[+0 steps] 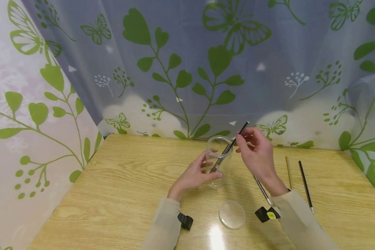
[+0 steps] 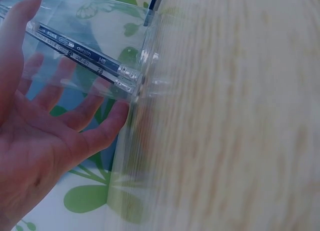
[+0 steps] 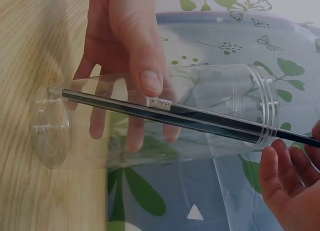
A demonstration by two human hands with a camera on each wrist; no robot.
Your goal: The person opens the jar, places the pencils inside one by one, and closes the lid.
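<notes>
My left hand [image 1: 193, 173] holds a clear plastic jar [image 1: 226, 166], thumb on the near side and fingers behind it. The jar stands slightly tilted, its threaded mouth [image 3: 267, 103] uncovered. My right hand [image 1: 260, 154] is at the mouth and pinches a dark pencil [image 1: 244, 126] that slants into the jar. In the right wrist view, this pencil's metal ferrule [image 3: 160, 104] is partway down the jar, and another dark pencil [image 3: 100, 100] reaches the bottom. Pencils marked HB [image 2: 80, 47] and 2B [image 2: 82, 61] show through the wall in the left wrist view.
A round clear lid [image 1: 232, 215] lies on the wooden table [image 1: 128, 194] in front of the jar. To the right lie a gold pencil [image 1: 289, 172], a black pencil [image 1: 305, 185] and another dark pencil [image 1: 262, 190] partly under my right forearm. A patterned curtain [image 1: 187, 114] hangs behind the table.
</notes>
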